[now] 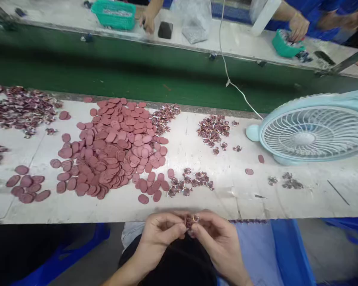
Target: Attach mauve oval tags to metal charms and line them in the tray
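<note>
To the left of the small purple piece (192, 221), the left hand (156, 235) is seen pinched on it with thumb and forefinger, and to its right the right hand (216, 238) is closed on the same piece from the other side. The piece is held over the lap, just in front of the white worktable's near edge (226, 212), with nothing under it. If either pinch is slackened, the piece could be dropped to the floor. Left of and beyond it, the heap of pink oval discs (113, 147) could be scattered by a careless reach; right of and beyond it, the light trimmings (213, 129) could be blown about by the pale blue desk fan (313, 133).
</note>
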{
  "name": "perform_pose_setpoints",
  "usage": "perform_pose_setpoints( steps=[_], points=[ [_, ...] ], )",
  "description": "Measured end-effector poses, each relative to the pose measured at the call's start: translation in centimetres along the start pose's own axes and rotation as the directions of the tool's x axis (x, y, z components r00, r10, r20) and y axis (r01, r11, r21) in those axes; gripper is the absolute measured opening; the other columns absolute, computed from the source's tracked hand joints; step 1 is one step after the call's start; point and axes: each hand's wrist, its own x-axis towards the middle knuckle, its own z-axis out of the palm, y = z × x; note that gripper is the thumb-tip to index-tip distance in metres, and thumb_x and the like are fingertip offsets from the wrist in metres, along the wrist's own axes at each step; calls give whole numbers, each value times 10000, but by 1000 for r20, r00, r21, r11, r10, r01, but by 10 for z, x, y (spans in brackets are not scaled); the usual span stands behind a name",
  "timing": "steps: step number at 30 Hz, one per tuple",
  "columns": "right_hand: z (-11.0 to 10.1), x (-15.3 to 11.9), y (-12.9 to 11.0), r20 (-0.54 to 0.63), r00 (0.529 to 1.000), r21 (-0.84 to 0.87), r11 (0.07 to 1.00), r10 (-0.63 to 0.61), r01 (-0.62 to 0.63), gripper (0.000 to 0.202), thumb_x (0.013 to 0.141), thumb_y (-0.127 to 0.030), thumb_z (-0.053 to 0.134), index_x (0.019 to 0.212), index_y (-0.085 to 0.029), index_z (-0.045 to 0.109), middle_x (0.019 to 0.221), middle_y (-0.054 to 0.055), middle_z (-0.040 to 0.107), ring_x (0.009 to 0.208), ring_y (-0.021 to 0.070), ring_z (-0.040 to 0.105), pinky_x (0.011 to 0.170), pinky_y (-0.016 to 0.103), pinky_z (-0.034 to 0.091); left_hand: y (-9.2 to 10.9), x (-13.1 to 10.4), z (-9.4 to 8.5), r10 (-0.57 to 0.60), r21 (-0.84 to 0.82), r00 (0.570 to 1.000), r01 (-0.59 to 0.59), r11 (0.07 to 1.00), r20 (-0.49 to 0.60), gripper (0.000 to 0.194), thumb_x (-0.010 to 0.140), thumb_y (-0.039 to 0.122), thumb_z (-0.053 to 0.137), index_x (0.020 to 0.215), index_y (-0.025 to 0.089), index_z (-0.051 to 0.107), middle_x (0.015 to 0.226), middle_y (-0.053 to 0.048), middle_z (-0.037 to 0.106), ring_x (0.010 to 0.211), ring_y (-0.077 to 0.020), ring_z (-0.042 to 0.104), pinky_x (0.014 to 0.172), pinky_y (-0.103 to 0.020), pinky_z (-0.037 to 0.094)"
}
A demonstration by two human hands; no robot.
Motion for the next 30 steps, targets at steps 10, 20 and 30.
perform_pose_setpoints(
  steps=[10,20,30],
  points=[
    [-93,-37,72,-440,895,153,988,70,-2,196,747,-331,805,931,-292,753,785,41,764,628,201,703,591,360,622,51,37,-52,495,886,748,-449,-113,442,262,894,196,654,1148,193,716,1222,-93,738,1173,-275,602,1046,-466,490],
    [-150,-84,124,-724,673,86,988,152,-130,230,746,-399,796,914,-252,745,836,61,757,700,210,726,653,367,630,82,70,-48,137,829,837,-476,-292,529,140,946,287,537,907,225,657,987,-45,745,970,-266,617,879,-431,474],
    [-156,-87,176,-694,707,-142,937,135,-319,231,879,-383,686,924,-157,702,908,32,753,818,170,715,760,356,609,92,43,-47,143,874,989,-47,483,-26,426,796,507,688,1167,296,707,1187,-42,692,785,-193,690,616,-259,584]
  ],
)
